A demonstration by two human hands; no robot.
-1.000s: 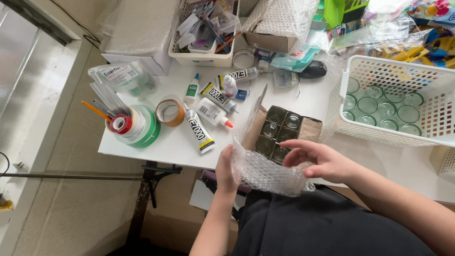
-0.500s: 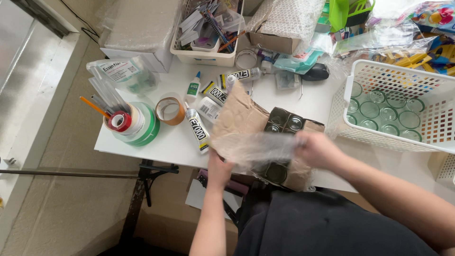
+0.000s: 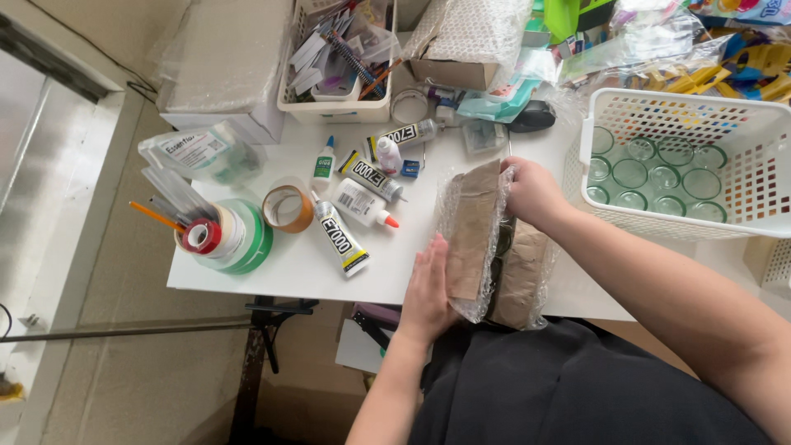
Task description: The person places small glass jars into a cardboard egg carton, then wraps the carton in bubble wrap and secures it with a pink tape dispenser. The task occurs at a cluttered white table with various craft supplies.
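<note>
From the head camera, the left hand lay flat, fingers straight, against the near left side of a bubble-wrapped cardboard bundle at the near edge of the white table. The right hand curled its fingers over the bundle's far end, left of a white basket of glass jars.

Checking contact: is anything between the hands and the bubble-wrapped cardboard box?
Nothing visible. The left hand lies flat against the near side of the bubble-wrapped cardboard box; the right hand grips its far end directly.

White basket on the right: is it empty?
No. The white basket holds rows of clear glass jars, seen from above, beside the right hand.
</note>
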